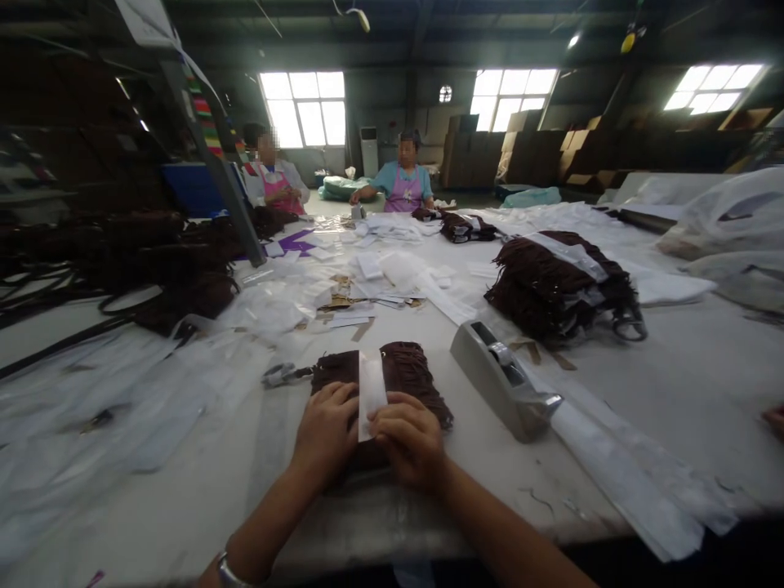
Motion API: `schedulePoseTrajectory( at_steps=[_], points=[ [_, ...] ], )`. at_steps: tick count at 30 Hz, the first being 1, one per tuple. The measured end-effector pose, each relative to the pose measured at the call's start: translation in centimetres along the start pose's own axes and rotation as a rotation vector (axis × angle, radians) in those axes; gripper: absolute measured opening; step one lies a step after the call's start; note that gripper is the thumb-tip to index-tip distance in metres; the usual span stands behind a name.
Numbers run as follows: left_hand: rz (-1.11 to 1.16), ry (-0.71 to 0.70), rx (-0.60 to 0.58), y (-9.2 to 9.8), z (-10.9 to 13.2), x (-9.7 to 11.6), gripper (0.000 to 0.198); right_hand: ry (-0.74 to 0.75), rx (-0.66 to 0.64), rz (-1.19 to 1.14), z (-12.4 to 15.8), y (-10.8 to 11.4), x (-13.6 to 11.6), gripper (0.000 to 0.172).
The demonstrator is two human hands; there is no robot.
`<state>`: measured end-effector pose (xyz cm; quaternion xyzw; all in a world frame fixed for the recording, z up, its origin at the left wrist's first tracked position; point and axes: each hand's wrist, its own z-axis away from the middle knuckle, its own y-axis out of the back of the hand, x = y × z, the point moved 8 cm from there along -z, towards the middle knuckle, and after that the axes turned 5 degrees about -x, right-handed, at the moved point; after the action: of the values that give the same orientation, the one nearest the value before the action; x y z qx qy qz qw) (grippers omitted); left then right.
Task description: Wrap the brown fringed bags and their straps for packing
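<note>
A dark brown fringed bundle [407, 371] lies on the white table [184, 490] in front of me. A white paper strip [371, 390] runs across its middle. My left hand [324, 431] rests on the bundle to the left of the strip, fingers curled down on it. My right hand [409, 439] sits just right of the strip, fingers bent and pinching the strip's lower end. A metal clasp [278, 375] sticks out at the bundle's left side.
A grey tape dispenser [503, 380] stands just right of the bundle. A stack of brown fringed pieces [560, 286] lies beyond it, with more dark piles [177, 269] on the left. Paper strips and plastic bags [361, 286] litter the table. Two people [401, 175] work at the far end.
</note>
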<state>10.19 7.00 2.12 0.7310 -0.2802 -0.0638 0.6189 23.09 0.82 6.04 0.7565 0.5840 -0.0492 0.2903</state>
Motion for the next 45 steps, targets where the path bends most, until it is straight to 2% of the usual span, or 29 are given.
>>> schedulePoseTrajectory(
  at_steps=[2,6,8,11,14,18,21,26,30,34,36,40,42,45],
  points=[
    [0.012,-0.01,0.045,0.4,0.2,-0.2,0.023,0.023,-0.029,0.027,0.0,-0.2,-0.2,0.01],
    [0.058,-0.008,0.14,1.8,0.4,-0.3,0.01,0.049,-0.15,0.05,0.1,-1.4,-0.4,0.008],
    [0.085,-0.003,0.151,2.0,0.4,-0.3,0.014,0.053,-0.178,0.054,0.2,-1.8,-0.4,0.008],
    [0.15,0.003,0.078,1.0,0.2,-0.4,0.027,0.061,-0.145,0.043,0.4,-1.5,-0.4,0.008],
    [0.172,-0.01,0.029,0.1,0.2,-0.6,0.029,0.066,-0.115,0.047,0.4,-1.2,-0.5,0.009],
    [0.075,-0.009,0.123,1.5,0.4,-0.8,0.031,0.058,-0.133,0.09,0.4,-1.5,-0.5,0.008],
    [0.052,-0.093,0.178,2.5,0.5,0.5,0.034,0.042,-0.161,0.129,0.7,-2.0,-0.3,0.008],
    [0.127,-0.299,0.062,0.7,1.1,2.8,0.032,0.061,-0.23,0.137,1.4,-2.7,-0.3,0.011],
    [0.133,-0.339,0.051,-0.1,2.8,2.7,0.034,0.039,-0.285,0.111,1.5,-3.0,-0.2,0.011],
    [0.106,-0.312,0.049,-0.1,4.9,3.1,0.033,-0.03,-0.348,0.019,2.0,-2.4,-0.6,0.011],
    [0.062,-0.297,0.065,-0.2,6.0,3.6,0.032,-0.07,-0.359,-0.018,2.9,-1.1,-1.2,0.012],
    [-0.035,-0.312,0.086,-0.7,7.6,4.6,0.036,-0.162,-0.368,0.058,6.2,3.0,-2.9,0.028],
    [-0.066,-0.322,0.073,-1.2,8.0,4.8,0.042,-0.166,-0.491,0.139,8.5,4.0,-3.9,0.039],
    [-0.097,-0.336,0.064,-1.8,8.2,4.7,0.045,-0.144,-0.743,0.241,12.0,3.5,-5.2,0.052]
  ],
)
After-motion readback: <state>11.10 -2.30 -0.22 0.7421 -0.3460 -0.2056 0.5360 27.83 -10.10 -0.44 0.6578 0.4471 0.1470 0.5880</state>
